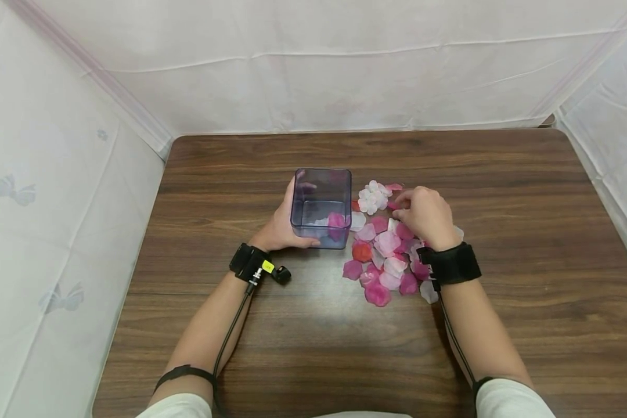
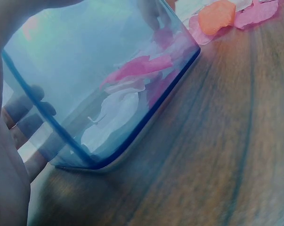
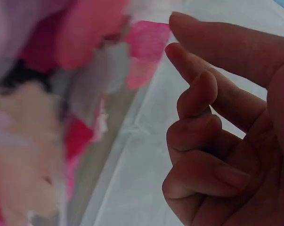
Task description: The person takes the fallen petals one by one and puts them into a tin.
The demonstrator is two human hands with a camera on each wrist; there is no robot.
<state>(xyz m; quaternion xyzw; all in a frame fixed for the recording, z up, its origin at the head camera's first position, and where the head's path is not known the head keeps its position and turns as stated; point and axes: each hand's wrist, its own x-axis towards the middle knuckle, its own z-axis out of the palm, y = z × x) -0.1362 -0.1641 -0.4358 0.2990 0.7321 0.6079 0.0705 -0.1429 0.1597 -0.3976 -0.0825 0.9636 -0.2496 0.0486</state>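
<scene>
White cloth (image 1: pixel 324 87) hangs beyond a dark wood-grain table (image 1: pixel 230 354). Loose artificial petals (image 1: pixel 386 244), mostly pinks and magentas with some white, lie spread on the tabletop, right of a box and partly under the right wrist. Clear blue-tinted plastic box (image 1: pixel 326 191): stands against the palm side of the left hand (image 1: pixel 284 226), thumb across the near lower wall, fingers round the far side, gripping. White and magenta petals lie at the bottom of the box. Right hand (image 1: pixel 427 215): at the far side of the spread, thumb and index tips close together, other fingers curled. White petal cluster (image 1: pixel 372 197) lies between box and right hand. Magenta petal (image 1: pixel 392 205): right at the right fingertips; cannot tell whether pinched or only touched.
</scene>
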